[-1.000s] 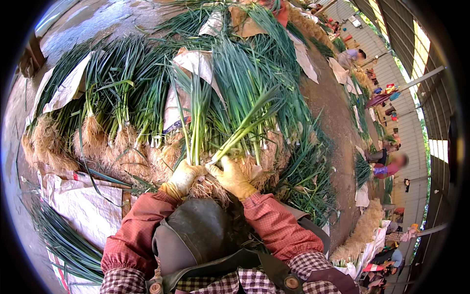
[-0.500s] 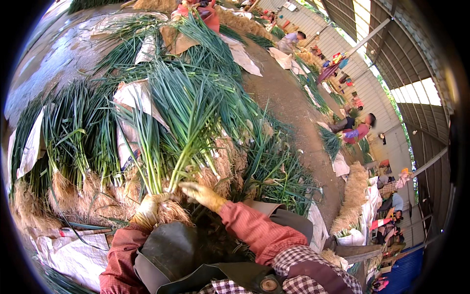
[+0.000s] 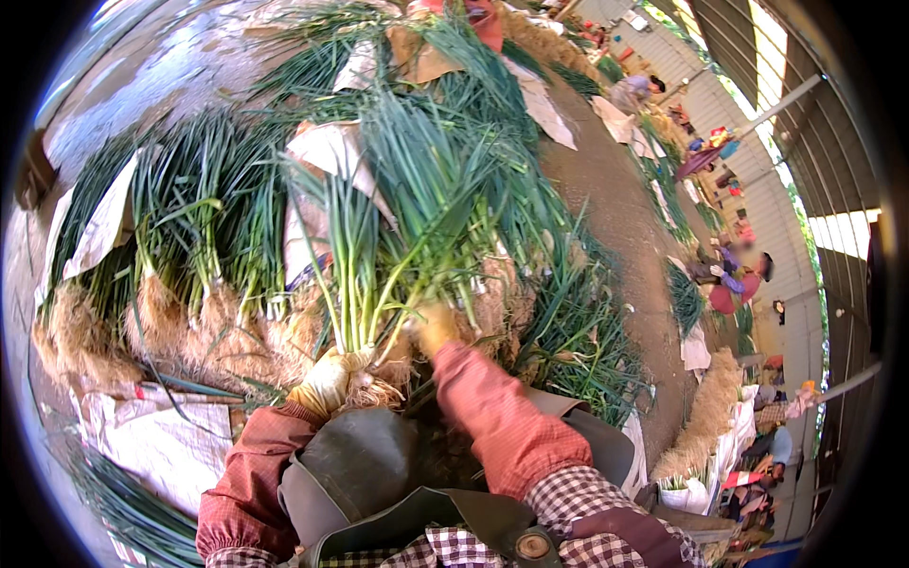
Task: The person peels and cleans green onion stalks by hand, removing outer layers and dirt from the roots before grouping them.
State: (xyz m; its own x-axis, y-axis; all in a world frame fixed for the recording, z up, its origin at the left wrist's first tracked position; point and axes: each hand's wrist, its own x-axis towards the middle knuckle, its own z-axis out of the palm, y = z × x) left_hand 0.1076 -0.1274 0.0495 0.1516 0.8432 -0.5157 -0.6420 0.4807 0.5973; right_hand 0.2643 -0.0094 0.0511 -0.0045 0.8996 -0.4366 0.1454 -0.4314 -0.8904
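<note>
My left hand, in a pale yellowish glove, is closed around the base of a bunch of green onions. The bunch stands upright, its leaves fanning upward and pale roots poking out beside the glove. My gloved right hand is just right of the stems, near a yellowish stalk that leans out to the right. Motion smears its fingers, so their grip cannot be made out. Behind both hands lies a heap of green onions, with shaggy root ends toward me.
Rooted green onions line the left side, partly under pale sacking. Loose leaves litter the right. A white sack lies at lower left. A dirt aisle separates me from other people working along the wall.
My right hand has moved from pointing at the stem base to farther forward beside the stems, now blurred. The left keeps its hold. The whole view has shifted, with the scene sliding right and up.
</note>
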